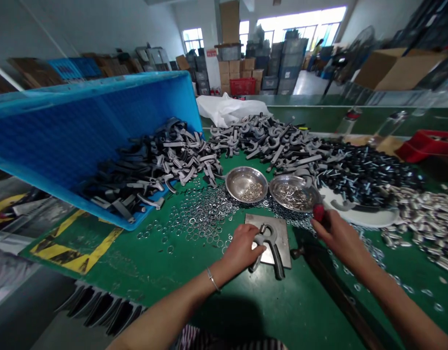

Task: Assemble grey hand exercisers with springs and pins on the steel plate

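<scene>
My left hand is closed on a grey spring clamp with two handles, one of them black-sided. The clamp lies over a square metal plate, and a small metal cylinder stands at its pivot. My right hand is closed on a small red object, whose kind I cannot make out, beside the right metal bowl of small pins. Left of that bowl, a second metal bowl holds smaller metal bits. A hammer lies right of the plate, below my right hand.
Loose metal rings spread across the green table. A tipped blue crate spills grey clamp parts at left, with a further heap behind the bowls. Black-headed screws, silver metal pieces and a red bin are at right.
</scene>
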### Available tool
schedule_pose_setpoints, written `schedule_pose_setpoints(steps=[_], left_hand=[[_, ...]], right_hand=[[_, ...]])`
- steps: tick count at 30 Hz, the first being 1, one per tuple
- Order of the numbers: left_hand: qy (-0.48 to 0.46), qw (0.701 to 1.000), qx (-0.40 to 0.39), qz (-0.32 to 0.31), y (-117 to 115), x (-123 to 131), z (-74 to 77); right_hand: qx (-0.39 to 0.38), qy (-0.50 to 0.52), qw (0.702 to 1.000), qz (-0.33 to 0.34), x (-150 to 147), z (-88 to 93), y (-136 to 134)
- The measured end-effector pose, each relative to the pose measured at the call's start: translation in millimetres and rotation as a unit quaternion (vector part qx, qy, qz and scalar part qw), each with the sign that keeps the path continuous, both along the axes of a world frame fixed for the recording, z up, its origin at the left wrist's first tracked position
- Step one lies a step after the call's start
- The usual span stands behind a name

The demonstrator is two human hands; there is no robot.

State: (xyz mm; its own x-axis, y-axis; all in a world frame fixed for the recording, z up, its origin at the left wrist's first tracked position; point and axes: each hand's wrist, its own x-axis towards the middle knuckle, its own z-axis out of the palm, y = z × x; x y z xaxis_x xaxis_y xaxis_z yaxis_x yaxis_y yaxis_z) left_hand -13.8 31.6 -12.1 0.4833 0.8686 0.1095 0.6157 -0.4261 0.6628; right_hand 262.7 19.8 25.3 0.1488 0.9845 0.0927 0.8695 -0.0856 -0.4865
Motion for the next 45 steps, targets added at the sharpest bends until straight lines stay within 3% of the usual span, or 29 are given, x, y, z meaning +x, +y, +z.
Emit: schedule_pose_setpoints(steps=[1, 3, 5, 10, 12, 16, 20, 23, 27, 31, 33, 36, 38, 40, 42, 45], left_hand=[[-0.004, 1.0, -0.003, -0.003, 2, 0, -0.8], [-0.012, 1.0, -0.006, -0.003, 5, 0, -2.0], [-0.021, 1.0, -0.005, 0.0, 5, -1, -2.7], [-0.027, 1.0, -0.014, 0.004, 3, -3, -2.9], [-0.027, 0.999, -0.018, 0.005, 3, -3, -3.5], [-0.029, 0.999, -0.023, 0.006, 4, -2, -5.7], [-0.021, 1.0, -0.024, 0.002, 3, -2, -4.7], [-0.013, 0.999, -0.028, 0.011, 4, -1, 0.2], [0.003, 0.999, -0.042, 0.016, 5, 1, 5.0], [0.015, 0.999, -0.028, 0.007, 3, -2, 1.0], [0.022, 1.0, -0.014, -0.015, 6, -9, 0.7], [0.046, 0.998, 0.037, -0.028, 29, -23, 11.1], [0.085, 0.993, 0.08, -0.022, 59, -29, 25.1], [0.153, 0.983, 0.103, -0.018, 98, -29, 39.9], [0.221, 0.97, 0.098, -0.018, 137, -21, 49.6], [0.272, 0.96, 0.057, -0.027, 180, -1, 49.7]], right_hand=[[0.004, 0.117, 0.993, 0.005, -14, 3.5, 0], [-0.014, 0.313, 0.95, 0.014, -46, 2.7, 0], [-0.023, 0.393, 0.919, 0.015, -74, -7.0, 1], [-0.022, 0.392, 0.92, 0.007, -95, -31.4, 6], [-0.024, 0.368, 0.93, 0.013, -92, -33.4, 6], [0.027, 0.224, 0.974, 0.019, -93, -34.8, 1], [0.034, 0.16, 0.984, 0.067, -102, -34.7, 7], [0.019, 0.177, 0.977, 0.122, -106, -24.2, 21], [0.006, 0.236, 0.961, 0.141, -110, 9.3, 29], [0.009, 0.355, 0.93, 0.095, -87, 35.4, 28], [0.01, 0.302, 0.952, 0.041, -52, 27.1, 28], [-0.009, 0.077, 0.996, -0.044, 22, -8.3, 23], [-0.08, -0.024, 0.996, -0.03, 66, -28.8, 17], [-0.133, -0.106, 0.985, -0.009, 88, -32.7, 13], [-0.073, -0.186, 0.98, 0.02, 80, -18.5, 19], [0.065, -0.227, 0.96, 0.149, 21, 14.4, 54]])
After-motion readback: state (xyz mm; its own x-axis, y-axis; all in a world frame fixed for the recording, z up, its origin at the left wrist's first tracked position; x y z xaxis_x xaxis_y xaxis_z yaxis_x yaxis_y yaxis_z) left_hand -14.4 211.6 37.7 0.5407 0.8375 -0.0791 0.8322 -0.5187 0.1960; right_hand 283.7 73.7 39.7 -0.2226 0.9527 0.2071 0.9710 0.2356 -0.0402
